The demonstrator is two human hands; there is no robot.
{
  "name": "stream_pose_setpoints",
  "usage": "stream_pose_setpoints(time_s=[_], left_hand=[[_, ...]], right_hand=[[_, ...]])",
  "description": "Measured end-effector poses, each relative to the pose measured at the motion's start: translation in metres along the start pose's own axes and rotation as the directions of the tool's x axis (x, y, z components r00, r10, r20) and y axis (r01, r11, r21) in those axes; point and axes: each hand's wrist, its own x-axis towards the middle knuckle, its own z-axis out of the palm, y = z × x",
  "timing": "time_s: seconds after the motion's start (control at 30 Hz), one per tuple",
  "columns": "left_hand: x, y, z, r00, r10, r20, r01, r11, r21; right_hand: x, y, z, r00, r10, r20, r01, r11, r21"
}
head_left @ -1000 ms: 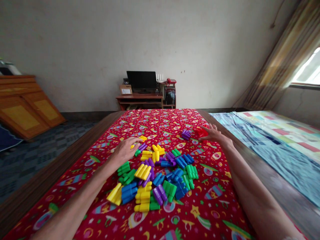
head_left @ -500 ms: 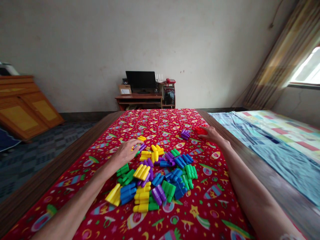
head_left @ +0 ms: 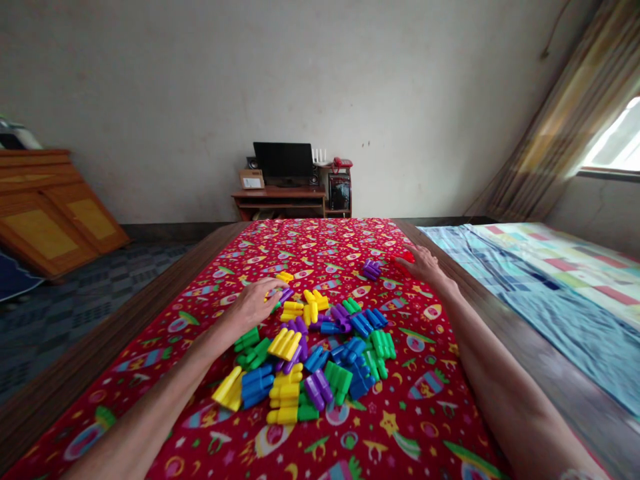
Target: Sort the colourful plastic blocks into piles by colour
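While the heap of plastic blocks [head_left: 310, 353] lies in the middle of the red patterned cloth [head_left: 430, 427], the two hands work at its far edge. The left hand [head_left: 256, 301] rests palm down at the far left corner of the heap, fingers curled loosely over a purple and green block; whether it truly grips anything I cannot tell, since the palm hides the contact. It sits almost where it sat a second ago, only a touch farther into the blocks, beside the single yellow block [head_left: 285, 276] lying beyond the heap.

The right hand [head_left: 424, 264] has changed more. A second ago it lay spread over the red block [head_left: 405, 257] with fingers wide; now it has slid farther from the heap, toward the right edge of the cloth, and the fingers have drawn together on the block, which has moved along with it. Only a sliver of red shows past the fingertips, so the hold looks like a light pinch or push, not a lifted grasp. A lone purple block [head_left: 371, 269] stays put between that hand and the heap.
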Motion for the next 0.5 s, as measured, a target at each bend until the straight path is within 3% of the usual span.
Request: stream_pose_setpoints(time_s=[0.07, 0.13, 0.23, 0.37, 0.5], left_hand=[[0.000, -0.001, 0.001, 1.000, 0.002, -0.001, -0.002, 1.000, 0.008], [0.000, -0.002, 0.002, 1.000, 0.008, -0.001, -0.008, 1.000, 0.015], [0.001, -0.005, 0.004, 1.000, 0.017, -0.010, -0.017, 1.000, 0.016], [0.001, -0.005, 0.005, 1.000, 0.012, -0.007, -0.012, 1.000, 0.018], [0.000, -0.002, 0.004, 1.000, 0.012, 0.021, -0.013, 1.000, 0.022]], right_hand=[[0.001, -0.015, -0.007, 0.997, -0.027, -0.077, 0.031, 0.998, 0.055], [0.000, -0.036, -0.009, 0.985, -0.135, -0.111, 0.149, 0.980, 0.132], [-0.008, -0.071, 0.003, 0.950, -0.309, -0.032, 0.309, 0.928, 0.207], [-0.021, -0.096, 0.033, 0.953, -0.270, 0.135, 0.254, 0.959, 0.124], [-0.022, -0.090, 0.050, 0.947, -0.268, 0.177, 0.255, 0.962, 0.093]])
